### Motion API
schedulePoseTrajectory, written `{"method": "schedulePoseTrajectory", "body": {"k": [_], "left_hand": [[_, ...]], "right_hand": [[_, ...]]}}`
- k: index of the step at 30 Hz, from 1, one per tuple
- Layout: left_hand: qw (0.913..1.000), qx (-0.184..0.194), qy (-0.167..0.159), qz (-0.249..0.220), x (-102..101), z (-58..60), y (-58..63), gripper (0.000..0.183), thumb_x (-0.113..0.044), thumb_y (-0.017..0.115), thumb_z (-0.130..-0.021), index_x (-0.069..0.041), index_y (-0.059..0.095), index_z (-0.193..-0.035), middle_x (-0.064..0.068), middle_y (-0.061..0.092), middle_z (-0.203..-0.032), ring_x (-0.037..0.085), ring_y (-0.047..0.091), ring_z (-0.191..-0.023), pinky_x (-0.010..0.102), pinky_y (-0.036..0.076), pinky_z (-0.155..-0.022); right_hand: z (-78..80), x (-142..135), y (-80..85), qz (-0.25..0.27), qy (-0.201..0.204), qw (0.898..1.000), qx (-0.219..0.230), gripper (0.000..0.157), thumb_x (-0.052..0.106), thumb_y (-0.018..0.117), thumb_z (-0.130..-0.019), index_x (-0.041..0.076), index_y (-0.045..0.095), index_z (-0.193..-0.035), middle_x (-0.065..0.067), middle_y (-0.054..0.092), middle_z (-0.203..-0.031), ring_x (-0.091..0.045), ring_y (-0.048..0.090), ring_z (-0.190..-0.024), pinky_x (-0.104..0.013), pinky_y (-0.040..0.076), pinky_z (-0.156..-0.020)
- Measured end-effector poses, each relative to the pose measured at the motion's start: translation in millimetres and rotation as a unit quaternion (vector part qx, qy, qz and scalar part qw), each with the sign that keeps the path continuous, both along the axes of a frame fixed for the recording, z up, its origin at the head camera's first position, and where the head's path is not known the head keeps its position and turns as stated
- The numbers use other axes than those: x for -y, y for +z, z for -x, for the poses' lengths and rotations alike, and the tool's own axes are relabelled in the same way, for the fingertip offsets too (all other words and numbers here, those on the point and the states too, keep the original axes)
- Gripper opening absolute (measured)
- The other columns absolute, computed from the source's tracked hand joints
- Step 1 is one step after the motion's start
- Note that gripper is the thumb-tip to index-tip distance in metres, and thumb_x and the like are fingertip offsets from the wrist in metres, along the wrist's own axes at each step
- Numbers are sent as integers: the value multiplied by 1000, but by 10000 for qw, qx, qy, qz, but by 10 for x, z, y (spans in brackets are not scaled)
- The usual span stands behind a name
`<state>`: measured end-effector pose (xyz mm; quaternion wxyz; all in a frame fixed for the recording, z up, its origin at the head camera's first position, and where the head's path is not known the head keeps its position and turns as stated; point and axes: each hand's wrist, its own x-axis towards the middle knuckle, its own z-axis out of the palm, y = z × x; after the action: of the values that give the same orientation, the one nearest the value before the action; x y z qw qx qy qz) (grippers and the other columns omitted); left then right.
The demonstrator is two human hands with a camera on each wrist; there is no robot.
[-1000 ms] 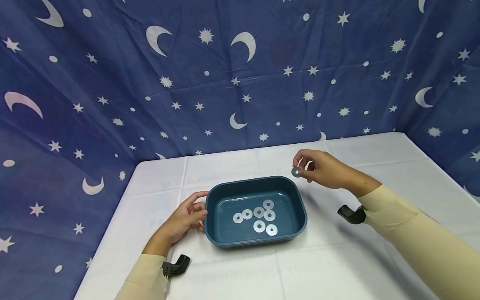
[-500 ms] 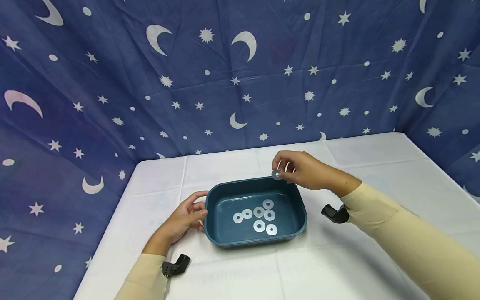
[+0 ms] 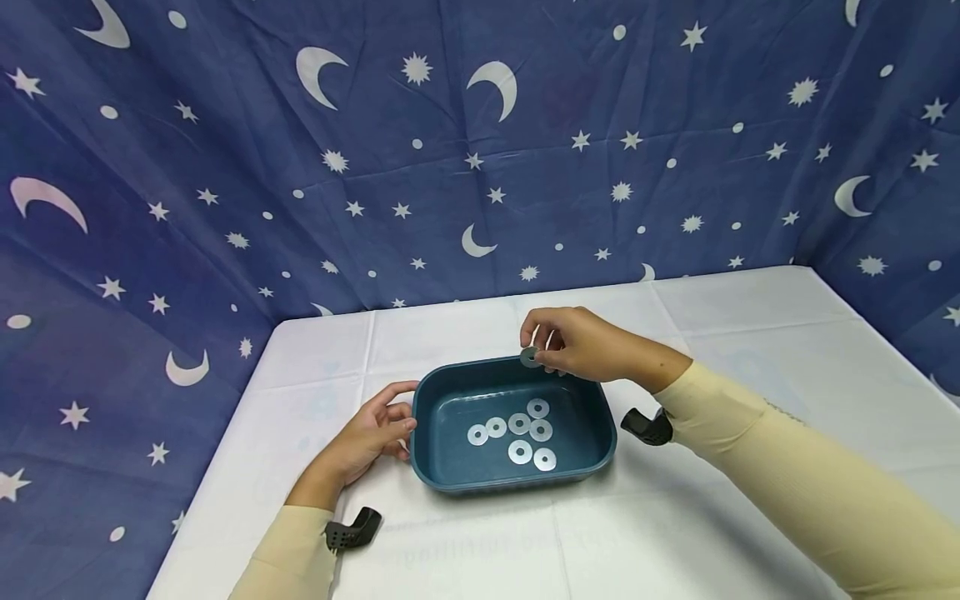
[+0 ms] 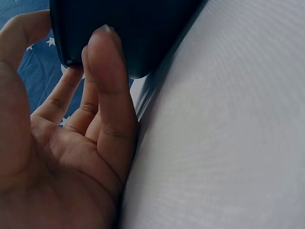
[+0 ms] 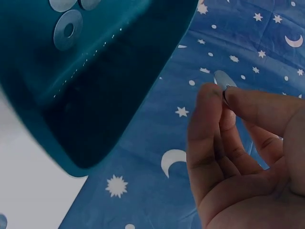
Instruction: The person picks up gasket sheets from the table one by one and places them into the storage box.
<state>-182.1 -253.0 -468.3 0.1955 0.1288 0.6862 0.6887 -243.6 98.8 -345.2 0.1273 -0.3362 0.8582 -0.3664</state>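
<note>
My right hand pinches a flat metal washer between thumb and fingertips, over the far rim of a dark teal rectangular basin. In the right wrist view the pinched washer appears nearly edge-on, apart from the basin wall. Several more silver washers lie flat on the basin floor, mostly right of its middle. Beside the basin's left end, my left hand touches the outside with relaxed fingers. The left wrist view shows its fingertips against the basin's edge, without wrapping round it.
A white cloth covers the table beneath the basin. Dark blue curtains with moons and stars stand behind and on both sides. A black wrist mount sticks out from the left sleeve, and another mount from the right sleeve.
My right hand has moved left with the pinched washer, from beyond the basin's far right corner to over its far rim. The left hand, basin and washers inside it stay in place.
</note>
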Motion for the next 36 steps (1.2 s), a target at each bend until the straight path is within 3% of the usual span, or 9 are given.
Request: {"method": "schedulePoseTrajectory", "body": {"k": [15,27,36], "left_hand": [[10000,66,44,29,-11,-20,30,62,-7,63,-96,-7,32,-150,-6,61,-89,8,63,-65,25,57,-57],[10000,34,22,15,-1,-11,32,62,-8,63,-97,-7,33,-150,-6,62,-89,8,62,-65,25,57,-57],[10000,38,40,53,-2,-8,34,61,-7,62,-97,-7,32,-150,-6,61,-88,8,62,-65,25,58,-57]], "right_hand": [[7,286,-107,-225,206,9986,437,22,-6,64,-90,8,62,-107,-6,64,-83,-19,67,-73,-26,59,-69],[20,432,-209,-199,501,9971,532,17,-6,63,-91,7,63,-102,-5,61,-79,-15,63,-68,-29,59,-68],[9,518,-279,-264,643,9959,579,16,-6,61,-92,5,63,-103,-6,61,-80,-14,64,-68,-24,57,-64]]}}
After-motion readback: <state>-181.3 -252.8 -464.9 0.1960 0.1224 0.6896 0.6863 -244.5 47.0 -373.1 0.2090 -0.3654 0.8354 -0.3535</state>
